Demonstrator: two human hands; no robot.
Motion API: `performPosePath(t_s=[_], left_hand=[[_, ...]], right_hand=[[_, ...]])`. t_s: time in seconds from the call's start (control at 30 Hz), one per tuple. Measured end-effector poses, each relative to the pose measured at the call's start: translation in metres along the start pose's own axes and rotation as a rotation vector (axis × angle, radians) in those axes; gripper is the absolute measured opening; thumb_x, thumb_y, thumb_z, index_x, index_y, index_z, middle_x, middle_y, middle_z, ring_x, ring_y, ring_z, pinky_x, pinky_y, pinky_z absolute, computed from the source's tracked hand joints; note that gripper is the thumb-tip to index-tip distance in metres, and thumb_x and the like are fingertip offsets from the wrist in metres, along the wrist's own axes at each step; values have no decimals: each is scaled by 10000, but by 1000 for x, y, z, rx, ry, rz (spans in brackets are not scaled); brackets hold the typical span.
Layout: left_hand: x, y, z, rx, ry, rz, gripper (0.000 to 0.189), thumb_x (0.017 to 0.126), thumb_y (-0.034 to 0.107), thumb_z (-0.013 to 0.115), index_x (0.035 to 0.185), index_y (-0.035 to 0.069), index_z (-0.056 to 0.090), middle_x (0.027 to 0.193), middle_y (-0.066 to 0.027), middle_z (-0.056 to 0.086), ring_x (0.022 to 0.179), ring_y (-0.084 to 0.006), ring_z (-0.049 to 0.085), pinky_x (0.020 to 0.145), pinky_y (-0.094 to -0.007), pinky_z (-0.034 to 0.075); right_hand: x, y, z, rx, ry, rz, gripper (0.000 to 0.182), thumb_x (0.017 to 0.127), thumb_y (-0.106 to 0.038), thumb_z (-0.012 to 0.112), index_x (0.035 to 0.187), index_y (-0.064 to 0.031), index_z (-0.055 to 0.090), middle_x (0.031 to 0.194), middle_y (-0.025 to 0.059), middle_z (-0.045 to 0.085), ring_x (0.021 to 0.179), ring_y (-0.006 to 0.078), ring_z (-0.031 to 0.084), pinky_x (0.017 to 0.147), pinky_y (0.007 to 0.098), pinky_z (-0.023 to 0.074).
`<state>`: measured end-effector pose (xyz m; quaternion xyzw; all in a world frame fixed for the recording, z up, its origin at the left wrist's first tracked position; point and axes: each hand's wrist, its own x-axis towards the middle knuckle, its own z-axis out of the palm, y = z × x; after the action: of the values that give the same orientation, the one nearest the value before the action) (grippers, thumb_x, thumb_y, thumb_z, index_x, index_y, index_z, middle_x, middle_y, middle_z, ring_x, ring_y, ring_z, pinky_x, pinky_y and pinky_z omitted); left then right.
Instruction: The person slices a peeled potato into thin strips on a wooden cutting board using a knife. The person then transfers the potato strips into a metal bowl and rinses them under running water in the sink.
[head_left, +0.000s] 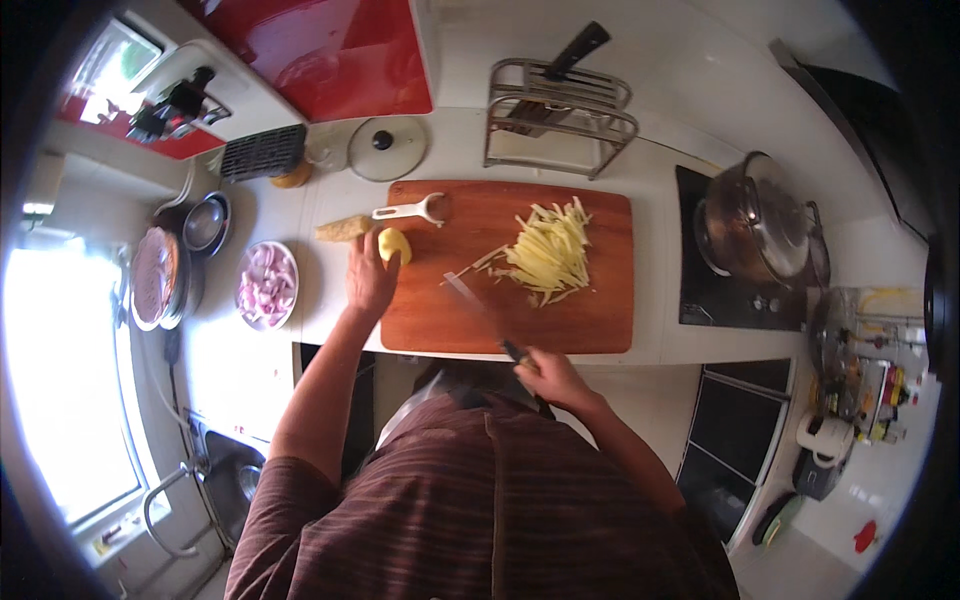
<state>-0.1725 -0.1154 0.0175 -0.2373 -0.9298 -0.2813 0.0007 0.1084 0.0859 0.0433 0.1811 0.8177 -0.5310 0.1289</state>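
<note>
My right hand (553, 375) grips a kitchen knife (476, 304) by its dark handle, the blade pointing up and left over the wooden cutting board (442, 322). At the board's left edge, my left hand (373, 274) has its fingers around a peeled yellow potato piece (394, 246). A light-brown, elongated piece of food (343, 229) lies just beyond the fingertips. The white peeler (409, 211) rests on the board's upper left. A pile of pale yellow potato strips (551, 255) covers part of the board's right half, with a few stray strips left of it.
A bowl of chopped onion (267, 285) stands left of the board. Behind are a glass lid (388, 148) and a metal rack (559, 105) holding a black-handled utensil. A lidded pot (757, 217) sits on the black cooktop (742, 304) at right. The sink (225, 465) is lower left.
</note>
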Motion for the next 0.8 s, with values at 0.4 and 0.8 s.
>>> performPosePath(t_s=[0.4, 0.8], left_hand=[[-31, -9, 58, -42, -89, 109, 456, 669, 232, 783, 1024, 62, 550, 1011, -209, 512, 921, -395, 536, 785, -471, 463], [-101, 57, 53, -347, -241, -191, 484, 683, 138, 771, 1104, 58, 547, 1065, -200, 495, 984, -383, 521, 860, -427, 460]], right_hand=[[17, 17, -28, -88, 363, 55, 219, 863, -188, 583, 904, 18, 522, 710, 224, 577, 671, 411, 592, 576, 435, 448], [-11, 16, -13, -151, 269, -27, 194, 835, -156, 605, 847, 9, 504, 687, 222, 557, 652, 417, 572, 561, 450, 430]])
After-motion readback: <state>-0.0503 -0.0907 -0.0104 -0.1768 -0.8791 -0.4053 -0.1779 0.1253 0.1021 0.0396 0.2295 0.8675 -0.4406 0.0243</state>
